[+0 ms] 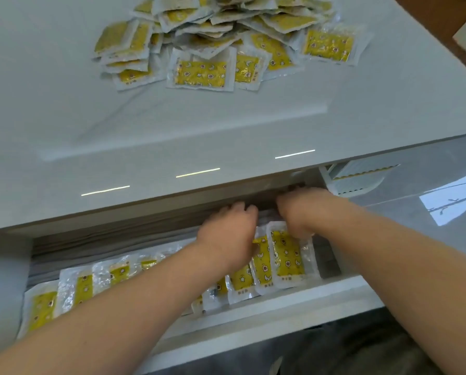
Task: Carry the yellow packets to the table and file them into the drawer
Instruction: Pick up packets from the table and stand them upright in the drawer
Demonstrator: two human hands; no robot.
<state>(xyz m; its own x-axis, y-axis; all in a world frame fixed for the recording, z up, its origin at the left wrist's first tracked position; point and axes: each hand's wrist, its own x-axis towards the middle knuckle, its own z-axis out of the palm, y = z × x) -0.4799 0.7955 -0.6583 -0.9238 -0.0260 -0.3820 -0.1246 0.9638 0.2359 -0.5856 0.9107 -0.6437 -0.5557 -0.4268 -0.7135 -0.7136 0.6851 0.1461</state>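
Here, right grip [298,212] pinches the end packet [288,253] in the drawer [280,296] — left grip [227,231] at the row [83,288], hold unclear; best seated snug, edges level

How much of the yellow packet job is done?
Done: a row of packets sits filed in the open drawer. In hand: the left hand and right hand are at the row's right end. Left: a big pile waits on the table.

We looked forward and steeply down from our head, close over the desk [226,125] and its open drawer [280,300].
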